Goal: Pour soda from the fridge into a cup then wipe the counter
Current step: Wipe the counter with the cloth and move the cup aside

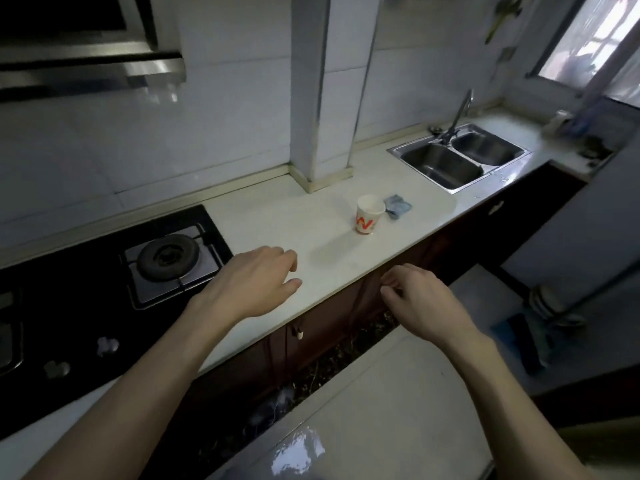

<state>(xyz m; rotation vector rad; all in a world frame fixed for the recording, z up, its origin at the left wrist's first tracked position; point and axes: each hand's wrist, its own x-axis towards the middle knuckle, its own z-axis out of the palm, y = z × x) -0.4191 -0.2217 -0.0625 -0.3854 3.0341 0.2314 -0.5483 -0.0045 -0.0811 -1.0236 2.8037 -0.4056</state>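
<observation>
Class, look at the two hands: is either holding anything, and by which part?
Nothing is held. The left hand is relaxed over the counter; the right hand is loosely curled and empty. The cup stands untouched.

Home kitchen, gas hob (166,261), double steel sink (460,157), tiled wall (225,98)

The white paper cup (369,216) at centre bears a red-and-orange mark like a "W"; no other text is legible.
</observation>
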